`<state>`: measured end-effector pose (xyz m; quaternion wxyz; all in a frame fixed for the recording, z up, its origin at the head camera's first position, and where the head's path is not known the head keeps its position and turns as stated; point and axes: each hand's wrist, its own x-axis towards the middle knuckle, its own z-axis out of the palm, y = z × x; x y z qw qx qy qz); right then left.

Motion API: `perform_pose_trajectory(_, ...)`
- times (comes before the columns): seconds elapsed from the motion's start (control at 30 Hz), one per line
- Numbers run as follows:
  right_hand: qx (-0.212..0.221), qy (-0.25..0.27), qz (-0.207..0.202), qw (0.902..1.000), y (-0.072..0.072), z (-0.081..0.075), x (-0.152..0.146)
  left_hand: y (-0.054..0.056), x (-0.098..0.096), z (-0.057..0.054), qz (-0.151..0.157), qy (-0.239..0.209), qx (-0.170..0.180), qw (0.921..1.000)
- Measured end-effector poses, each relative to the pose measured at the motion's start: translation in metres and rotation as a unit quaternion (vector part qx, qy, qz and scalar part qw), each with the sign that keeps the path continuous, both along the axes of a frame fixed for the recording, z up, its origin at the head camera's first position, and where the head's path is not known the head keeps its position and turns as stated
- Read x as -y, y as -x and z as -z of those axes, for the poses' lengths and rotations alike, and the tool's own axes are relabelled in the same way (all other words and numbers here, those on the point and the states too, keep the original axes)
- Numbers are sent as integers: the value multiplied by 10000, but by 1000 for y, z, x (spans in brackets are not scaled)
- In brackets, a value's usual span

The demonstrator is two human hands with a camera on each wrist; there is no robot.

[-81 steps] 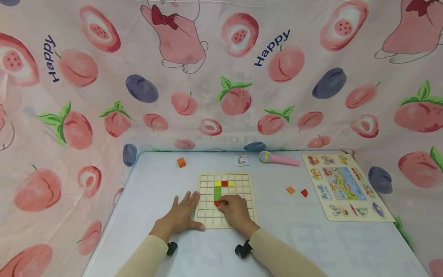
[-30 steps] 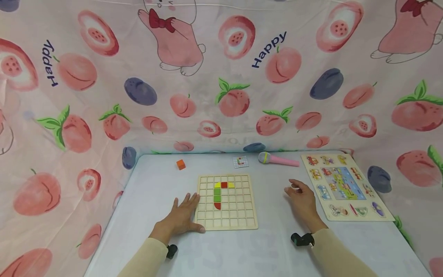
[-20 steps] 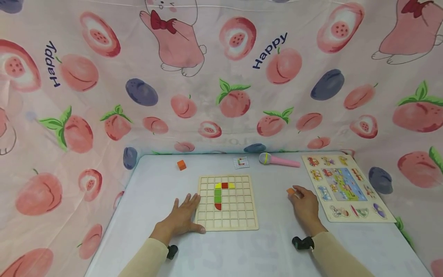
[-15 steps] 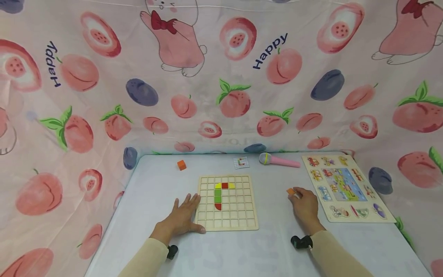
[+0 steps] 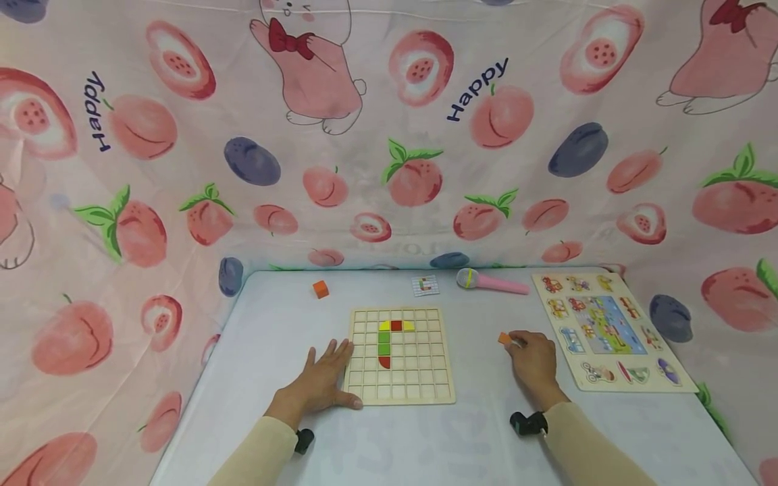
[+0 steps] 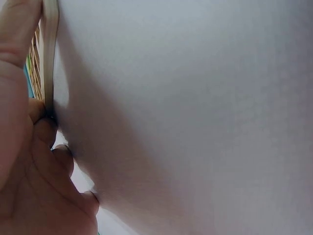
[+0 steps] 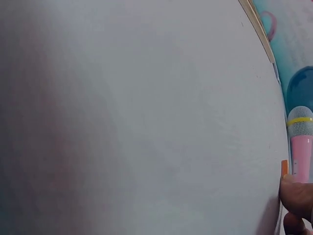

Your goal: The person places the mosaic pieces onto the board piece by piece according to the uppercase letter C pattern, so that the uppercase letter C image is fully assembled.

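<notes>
My left hand (image 5: 319, 381) lies with fingers spread at the left edge of a wooden grid board (image 5: 421, 378), its thumb by the near corner. In the left wrist view, fingers (image 6: 44, 132) touch the board's side. On the grid sit two yellow tiles with a red square tile (image 5: 396, 325) between them, green tiles (image 5: 384, 339) below, and a red rounded tile (image 5: 385, 362) at the bottom. To the board's right, my right hand (image 5: 535, 364) pinches an orange tile (image 5: 504, 337) between thumb and fingertips. The right wrist view catches the orange tile's edge (image 7: 284, 167).
Behind the board lie a small pattern card (image 5: 425, 285) and a pink toy microphone (image 5: 495, 281). An orange cube (image 5: 321, 289) stands at the back left. A picture puzzle board (image 5: 610, 331) lies at the right. A fruit-print cloth (image 5: 365, 169) hangs behind the white table.
My right hand has let go of the red rounded tile on the grid, moved right and picked up the orange tile, shifting it slightly left. The left hand has stayed put.
</notes>
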<state>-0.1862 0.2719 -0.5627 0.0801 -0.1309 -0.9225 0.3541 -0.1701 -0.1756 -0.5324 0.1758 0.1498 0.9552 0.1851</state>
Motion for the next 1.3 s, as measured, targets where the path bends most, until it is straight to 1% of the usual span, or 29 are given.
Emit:
perform_pose_trajectory(0.13, 80, 188, -34, 9998, -1, -5, 4, 0, -1, 0, -14, 48, 26, 10000)
perform_pose_trajectory(0.27, -3, 660, -41, 9978, -2, -12, 14, -1, -2, -2, -12, 33, 44, 10000)
perform_pose_trajectory(0.4, -169, 1193, -86, 9927, -2, -14, 29, -1, -2, -4, -4, 35, 23, 10000)
perform_pose_trajectory(0.53, -271, 1591, -219, 9867, -2, -13, 45, -1, -1, -5, 4, 34, 12, 10000)
perform_pose_trajectory(0.7, -380, 1814, -456, 9816, 0, -15, 66, -2, -2, -5, 6, 4, 31, 10000)
perform_pose_trajectory(0.9, -261, 1877, -607, 9800, 0, -17, 88, -1, -1, -2, -7, -16, 59, 10000)
perform_pose_trajectory(1.0, -168, 1994, -686, 9774, 0, -19, 98, 0, -1, -1, 3, -15, 43, 10000)
perform_pose_trajectory(1.2, -50, 2184, -906, 9716, -3, -21, 125, -1, 0, -3, 29, -38, 30, 10000)
perform_pose_trajectory(1.3, -51, 2147, -1133, 9701, -4, -19, 139, -2, 0, -4, 38, -70, 26, 10000)
